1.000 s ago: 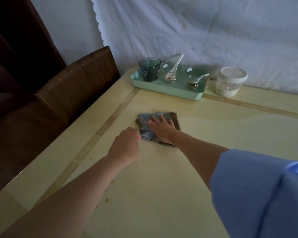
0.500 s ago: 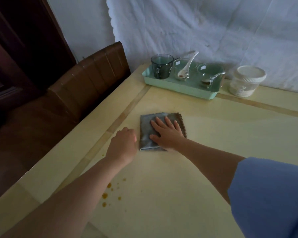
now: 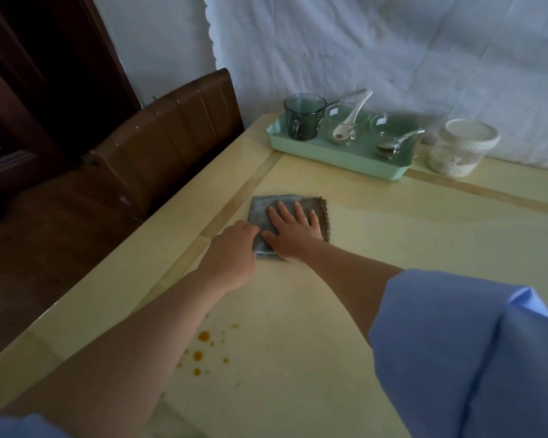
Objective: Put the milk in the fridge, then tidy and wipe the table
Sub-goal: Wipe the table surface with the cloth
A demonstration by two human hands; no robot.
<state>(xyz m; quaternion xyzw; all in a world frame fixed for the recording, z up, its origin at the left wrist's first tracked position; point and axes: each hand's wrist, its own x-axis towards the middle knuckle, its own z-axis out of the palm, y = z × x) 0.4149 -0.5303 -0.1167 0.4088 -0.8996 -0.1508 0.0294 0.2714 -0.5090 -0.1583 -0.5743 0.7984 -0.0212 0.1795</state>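
A grey cloth (image 3: pixel 261 206) with a brown scalloped edge lies folded flat on the yellow table (image 3: pixel 408 235). My right hand (image 3: pixel 293 230) presses flat on it with the fingers spread. My left hand (image 3: pixel 231 252) is curled at the cloth's near left edge, fingertips pinching it. Several orange-brown drops (image 3: pixel 203 338) stain the table nearer to me, beside my left forearm. No milk is in view.
A mint green tray (image 3: pixel 339 154) at the table's far edge carries a dark glass mug (image 3: pixel 304 116) and two glass bowls with spoons. A white lidded jar (image 3: pixel 462 147) stands right of it. A brown chair (image 3: pixel 171 121) sits at the table's left side.
The cloth went from crumpled to folded flat under my right hand. My left hand closed in on its left edge. The view tilted, bringing the drops into sight.
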